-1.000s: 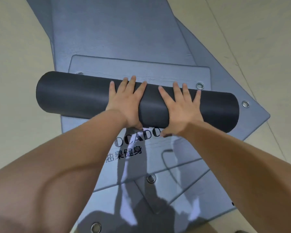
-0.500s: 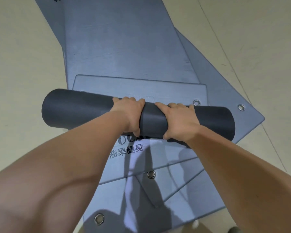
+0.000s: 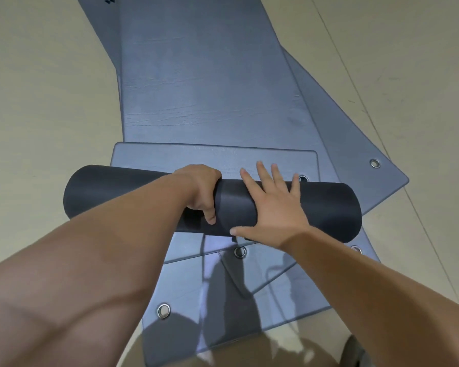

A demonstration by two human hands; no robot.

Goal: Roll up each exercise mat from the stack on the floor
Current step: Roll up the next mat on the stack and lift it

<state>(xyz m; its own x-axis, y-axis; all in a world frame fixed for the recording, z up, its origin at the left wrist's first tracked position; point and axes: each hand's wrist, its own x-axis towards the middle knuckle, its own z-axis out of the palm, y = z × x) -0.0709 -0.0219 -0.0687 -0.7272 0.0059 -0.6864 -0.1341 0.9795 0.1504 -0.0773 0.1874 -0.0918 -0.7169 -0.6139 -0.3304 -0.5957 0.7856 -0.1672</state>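
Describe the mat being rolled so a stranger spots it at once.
On the floor lies a stack of flat blue-grey mats. Across it sits the rolled mat, under the left hand and right hand. It alone is a dark cylinder.

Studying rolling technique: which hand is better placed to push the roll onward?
Probably the right hand: it lies flat atop the rolled mat, fingers straight. The left hand is curled round it, gripping.

No legible text (mat mark [image 3: 109,0] unclear)
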